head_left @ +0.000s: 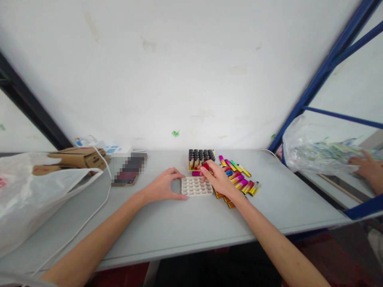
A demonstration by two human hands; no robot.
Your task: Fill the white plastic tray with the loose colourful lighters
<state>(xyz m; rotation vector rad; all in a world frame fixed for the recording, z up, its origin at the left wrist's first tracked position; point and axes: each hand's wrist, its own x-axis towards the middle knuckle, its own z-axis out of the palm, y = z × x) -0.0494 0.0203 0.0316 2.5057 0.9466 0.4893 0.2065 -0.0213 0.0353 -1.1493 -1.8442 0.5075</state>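
A white tray (pixel 196 186) with rows of round holes lies flat on the table. My left hand (pixel 166 185) grips its left end, thumb at the near corner and fingers at the far one. Over the tray's right part, my right hand (pixel 218 177) is closed on a red lighter (pixel 205 165), partly covered by the fingers. Just behind stands a block of upright lighters (pixel 196 159) with dark tops. Loose lighters (pixel 239 181) in pink, gold, red and blue lie spread to the right, some beneath my right forearm.
At left are a phone (pixel 131 169), a white cable (pixel 109 187), a cardboard box (pixel 80 157) and a plastic bag (pixel 26 199). Blue frame bars (pixel 317 79) rise at right. Beyond them, another person's hand (pixel 366 165) is by a clear bag (pixel 317 149).
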